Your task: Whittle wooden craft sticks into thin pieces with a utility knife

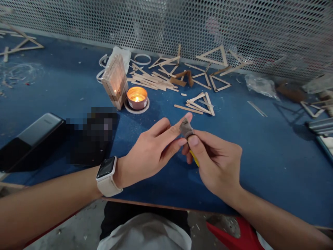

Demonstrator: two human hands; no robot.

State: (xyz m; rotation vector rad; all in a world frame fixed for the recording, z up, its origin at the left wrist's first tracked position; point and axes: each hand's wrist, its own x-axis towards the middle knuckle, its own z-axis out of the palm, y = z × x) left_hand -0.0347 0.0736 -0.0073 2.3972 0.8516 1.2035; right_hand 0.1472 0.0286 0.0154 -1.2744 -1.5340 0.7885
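Near the front middle of the blue table (265,166), my right hand (218,159) is closed on a small tool with a dark, flat blade (186,127) and a yellow handle (194,158). The blade points up and to the left. My left hand (153,149), with a watch on its wrist, reaches in from the left. Its index finger is extended along the blade's far side, and its thumb is near the blade's lower edge. A lit candle in a tin (137,98) stands beyond my left hand, beside a wrapped block of wooden sticks (116,81).
Loose wooden sticks (153,80) and stick triangles (204,103) lie toward the perforated metal screen (171,27). On the left are a black box-shaped device (33,139) and a dark, partly blurred object (96,139). Clear plastic (261,86) lies at the back right.
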